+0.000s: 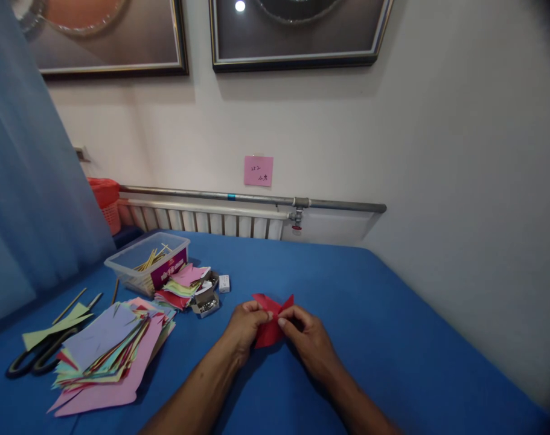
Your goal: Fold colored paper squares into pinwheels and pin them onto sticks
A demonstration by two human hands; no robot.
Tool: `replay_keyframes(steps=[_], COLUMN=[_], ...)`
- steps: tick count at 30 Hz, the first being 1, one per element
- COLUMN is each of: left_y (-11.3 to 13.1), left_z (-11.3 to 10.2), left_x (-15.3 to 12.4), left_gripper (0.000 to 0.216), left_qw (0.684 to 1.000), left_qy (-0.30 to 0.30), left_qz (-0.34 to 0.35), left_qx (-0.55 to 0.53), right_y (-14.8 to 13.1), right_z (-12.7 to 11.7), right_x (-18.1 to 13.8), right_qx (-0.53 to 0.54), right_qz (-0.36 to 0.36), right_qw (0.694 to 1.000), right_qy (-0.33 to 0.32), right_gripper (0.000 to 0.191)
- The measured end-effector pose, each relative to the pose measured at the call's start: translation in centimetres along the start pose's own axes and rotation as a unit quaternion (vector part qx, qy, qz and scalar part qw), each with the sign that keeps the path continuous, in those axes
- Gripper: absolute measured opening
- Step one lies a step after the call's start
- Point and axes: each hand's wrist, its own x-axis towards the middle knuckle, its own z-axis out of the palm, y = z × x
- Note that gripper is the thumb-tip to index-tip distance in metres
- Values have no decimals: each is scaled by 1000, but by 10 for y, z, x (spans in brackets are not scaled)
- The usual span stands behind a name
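Note:
A piece of red paper (pixel 268 334) with pointed corners is held just above the blue table, between my two hands. My left hand (pixel 247 329) pinches it from the left, thumb near its middle. From the right, my right hand (pixel 307 338) grips it between thumb and forefinger, close to the left thumb. Whether anything small lies between the fingertips is hidden. Nearest to my left hand is a small open box of metal pins (pixel 206 304).
On the left lie a stack of cut coloured paper (pixel 105 338), black-handled scissors (pixel 43 356) and a smaller paper pile (pixel 179 287). A clear plastic tub (pixel 139 257) holds thin sticks. A small white box (pixel 224 283) stands nearby. A radiator (pixel 215 222) runs behind the blue table (pixel 369 314).

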Motion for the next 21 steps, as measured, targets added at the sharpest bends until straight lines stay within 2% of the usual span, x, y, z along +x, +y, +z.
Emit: replay_keyframes(steps=[7,11,21], left_y=[-1,-1,-4], left_z=[2,2,0], left_x=[-1,-2,3], left_gripper=[23,21,19], left_qw=[1000,1000,1000], left_qy=[-2,3,16], left_qz=[-4,-5,3], left_qx=[-14,-14,15], right_y=[-2,-1,6], right_z=[2,6,12], right_x=[1,2,3], right_qx=[-55,-71,-21], right_qz=[-25,-16,0], right_qw=[998,997,999], right_qy=[4,20,47], right_gripper=[23,21,21])
